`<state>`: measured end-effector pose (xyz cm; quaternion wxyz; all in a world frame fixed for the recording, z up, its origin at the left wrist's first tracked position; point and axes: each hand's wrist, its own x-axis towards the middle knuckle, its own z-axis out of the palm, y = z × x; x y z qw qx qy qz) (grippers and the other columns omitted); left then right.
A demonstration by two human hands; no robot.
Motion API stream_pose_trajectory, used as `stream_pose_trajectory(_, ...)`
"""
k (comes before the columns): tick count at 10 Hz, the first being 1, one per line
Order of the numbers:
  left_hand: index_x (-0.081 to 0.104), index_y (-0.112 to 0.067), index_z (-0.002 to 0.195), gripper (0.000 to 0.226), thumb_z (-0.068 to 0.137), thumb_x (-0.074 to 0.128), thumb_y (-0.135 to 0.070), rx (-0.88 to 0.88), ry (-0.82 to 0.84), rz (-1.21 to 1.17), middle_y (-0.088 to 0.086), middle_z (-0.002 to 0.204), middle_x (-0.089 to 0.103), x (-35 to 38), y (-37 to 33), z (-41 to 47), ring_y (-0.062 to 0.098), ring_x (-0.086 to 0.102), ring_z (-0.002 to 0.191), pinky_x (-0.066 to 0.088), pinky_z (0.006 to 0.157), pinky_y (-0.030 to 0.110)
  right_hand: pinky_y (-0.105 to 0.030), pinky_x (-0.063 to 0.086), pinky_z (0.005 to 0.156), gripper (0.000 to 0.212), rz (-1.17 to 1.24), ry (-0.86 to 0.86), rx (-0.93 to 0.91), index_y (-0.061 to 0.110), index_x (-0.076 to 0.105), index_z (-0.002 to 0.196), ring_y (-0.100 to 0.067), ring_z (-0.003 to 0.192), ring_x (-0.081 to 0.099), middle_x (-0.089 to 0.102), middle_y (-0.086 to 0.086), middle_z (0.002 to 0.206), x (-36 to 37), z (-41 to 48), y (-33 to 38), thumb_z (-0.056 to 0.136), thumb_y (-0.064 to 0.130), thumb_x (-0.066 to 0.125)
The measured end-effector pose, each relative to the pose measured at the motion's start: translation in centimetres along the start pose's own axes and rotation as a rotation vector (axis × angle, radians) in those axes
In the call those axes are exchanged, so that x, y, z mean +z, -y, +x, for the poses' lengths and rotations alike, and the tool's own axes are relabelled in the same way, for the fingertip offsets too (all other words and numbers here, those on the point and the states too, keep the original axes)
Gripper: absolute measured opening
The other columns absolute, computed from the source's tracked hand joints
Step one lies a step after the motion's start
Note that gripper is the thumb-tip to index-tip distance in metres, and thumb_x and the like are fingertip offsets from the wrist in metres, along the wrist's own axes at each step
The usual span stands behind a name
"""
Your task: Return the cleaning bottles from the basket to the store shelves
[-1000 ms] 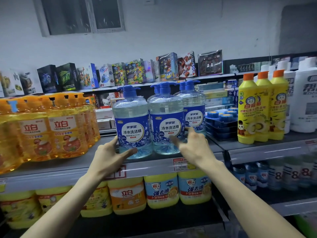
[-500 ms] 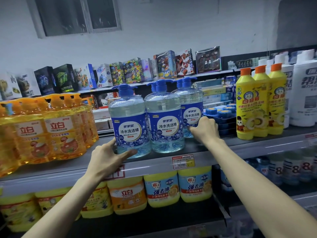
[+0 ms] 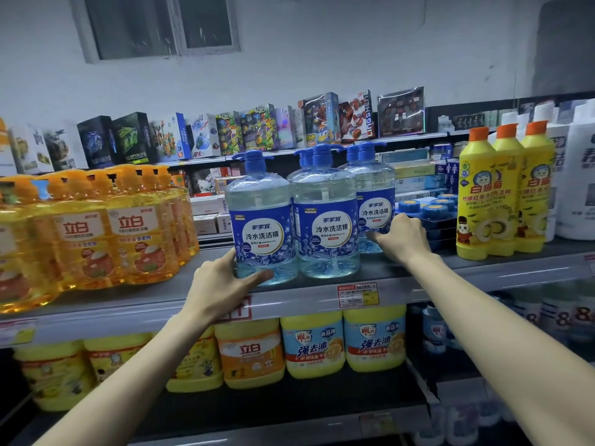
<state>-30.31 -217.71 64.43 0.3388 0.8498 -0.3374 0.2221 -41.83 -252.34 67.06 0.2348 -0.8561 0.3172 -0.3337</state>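
Three clear blue pump bottles stand close together on the grey shelf (image 3: 306,294). My left hand (image 3: 222,281) grips the base of the left bottle (image 3: 262,226), thumb across its front. The middle bottle (image 3: 328,226) stands untouched beside it. My right hand (image 3: 402,239) holds the lower right side of the right bottle (image 3: 375,201), which stands a little further back. More blue pump heads show behind them. The basket is out of view.
Orange detergent bottles (image 3: 96,226) crowd the shelf to the left. Blue-capped packs (image 3: 431,210), yellow bottles with orange caps (image 3: 502,194) and white bottles (image 3: 576,188) stand to the right. Yellow tubs (image 3: 312,346) fill the lower shelf. Toy boxes (image 3: 244,133) line the top.
My right hand has moved from in front of the middle bottle to the right bottle's lower side. My left hand has stayed on the left bottle's base.
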Motion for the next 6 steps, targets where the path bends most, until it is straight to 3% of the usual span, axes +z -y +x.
stream_pose_trajectory(2,0.067,-0.038,0.131,0.071,0.075,0.071,-0.082,-0.022,0.191,-0.104,-0.013,0.112,0.080,-1.4,0.2,0.4,0.003,0.077,0.091,0.065,0.086,0.040,-0.043,0.051,0.090,0.053,-0.221,0.122,0.019,0.009,0.061,0.120,-0.040,0.116,0.063,0.064,-0.019,0.129,-1.1,-1.8,0.8,0.100,0.058,0.058)
stream_pose_trajectory(4,0.061,-0.020,0.147,0.080,0.093,0.056,-0.078,-0.035,0.245,0.194,0.008,0.139,0.071,-3.0,-0.1,0.3,0.028,0.069,0.120,0.059,0.099,0.046,-0.044,0.045,0.083,0.050,-0.391,0.124,-0.139,0.013,0.055,0.118,-0.041,0.116,0.063,0.065,-0.019,0.126,-2.7,-6.3,2.1,0.103,0.061,0.048)
stream_pose_trajectory(5,0.057,-0.019,0.151,0.078,0.096,0.053,-0.075,-0.071,0.260,0.356,0.011,0.147,0.064,-3.7,-0.6,-1.0,0.032,0.062,0.131,0.056,0.102,0.048,-0.044,0.046,0.082,0.053,-0.450,0.106,-0.226,0.012,0.056,0.126,-0.040,0.114,0.064,0.066,-0.018,0.125,-3.5,-9.3,3.3,0.103,0.059,0.047)
stream_pose_trajectory(6,0.054,-0.022,0.153,0.070,0.098,0.056,-0.066,-0.072,0.214,0.430,0.009,0.145,0.065,-4.5,-0.9,-2.3,0.031,0.062,0.130,0.058,0.096,0.045,-0.042,0.043,0.076,0.042,-0.422,0.096,-0.329,0.015,0.054,0.109,-0.037,0.105,0.064,0.068,-0.014,0.115,-3.7,-11.7,4.5,0.102,0.056,0.049)
